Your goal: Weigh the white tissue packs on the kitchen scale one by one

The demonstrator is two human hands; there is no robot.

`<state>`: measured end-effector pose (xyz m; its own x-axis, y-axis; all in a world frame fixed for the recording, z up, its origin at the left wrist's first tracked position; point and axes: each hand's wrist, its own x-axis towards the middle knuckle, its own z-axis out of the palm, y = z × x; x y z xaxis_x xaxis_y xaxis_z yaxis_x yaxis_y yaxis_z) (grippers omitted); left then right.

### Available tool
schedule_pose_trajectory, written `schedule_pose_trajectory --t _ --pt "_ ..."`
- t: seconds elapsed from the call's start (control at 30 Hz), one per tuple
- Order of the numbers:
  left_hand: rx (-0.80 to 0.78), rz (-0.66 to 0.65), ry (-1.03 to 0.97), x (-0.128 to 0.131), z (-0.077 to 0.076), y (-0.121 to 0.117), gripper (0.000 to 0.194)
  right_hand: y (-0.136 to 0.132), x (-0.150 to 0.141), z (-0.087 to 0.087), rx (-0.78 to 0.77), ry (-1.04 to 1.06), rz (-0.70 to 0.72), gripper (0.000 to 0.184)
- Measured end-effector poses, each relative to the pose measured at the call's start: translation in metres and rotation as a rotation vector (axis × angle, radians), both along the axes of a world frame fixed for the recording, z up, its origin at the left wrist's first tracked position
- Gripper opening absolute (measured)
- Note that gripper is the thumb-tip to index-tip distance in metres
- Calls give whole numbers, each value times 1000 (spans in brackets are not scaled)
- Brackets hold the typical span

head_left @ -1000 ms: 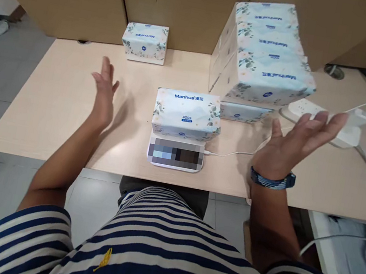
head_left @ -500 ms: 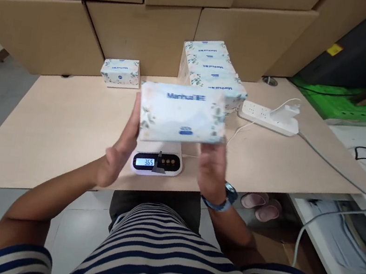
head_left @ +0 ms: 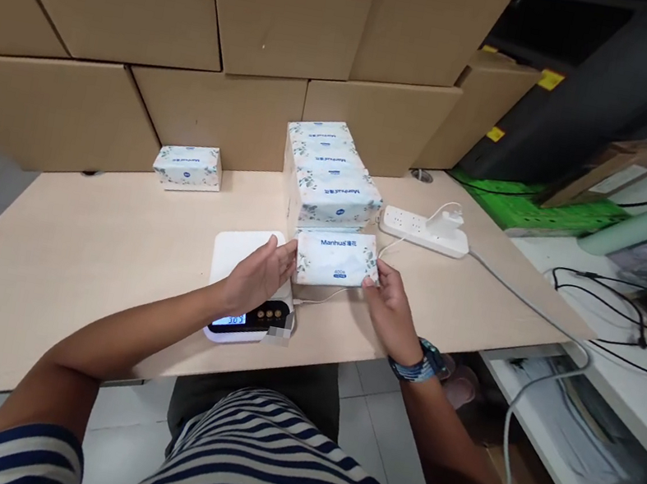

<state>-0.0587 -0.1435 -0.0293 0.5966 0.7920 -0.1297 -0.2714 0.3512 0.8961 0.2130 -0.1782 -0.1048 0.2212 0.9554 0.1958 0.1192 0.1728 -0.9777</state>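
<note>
Left grip point(head_left: 254, 277) and right grip point(head_left: 390, 310): closed against opposite ends of tissue pack point(head_left: 338, 260); pack white, blue-lettered, leaf-patterned; scale point(head_left: 239, 252) at its eight o'clock.

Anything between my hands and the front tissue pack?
Nothing visible. The left hand touches the front tissue pack at its left end, the right hand grips its right; the white scale sits below the left hand.

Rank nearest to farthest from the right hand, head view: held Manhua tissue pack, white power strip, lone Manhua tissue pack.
1. Held Manhua tissue pack: touching the right hand, on its left.
2. White power strip: beyond that hand.
3. Lone Manhua tissue pack: far left, by the cardboard cartons.
</note>
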Motion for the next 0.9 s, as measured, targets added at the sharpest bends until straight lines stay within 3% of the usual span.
schedule_pose_trajectory --t 0.2,0.33,0.4,0.53,0.63,0.7,0.77,0.83,0.9 --pt "41 121 -8 8 -11 3 76 20 -5 -1 -33 -20 9 88" --pt "161 142 135 2 -21 2 86 22 -4 4 -75 -49 13 90" --pt "392 140 292 -8 -21 -2 93 20 -4 3 -99 -45 11 96" --pt "1081 124 542 -42 -12 -13 103 10 -1 -7 -87 -11 -20 99" --pt "1204 209 673 -77 -14 -9 101 2 3 -9 -39 -71 -96 89" --pt "1119 318 765 -103 -20 4 99 -2 -2 4 56 -128 -177 80" --pt "981 459 832 -125 -23 28 99 -1 -21 31 225 -182 -196 73" --pt "827 669 849 -140 -17 61 102 8 -58 69 432 -235 -102 67" --pt "692 907 830 -148 -8 96 98 28 -112 111 605 -263 94 66"
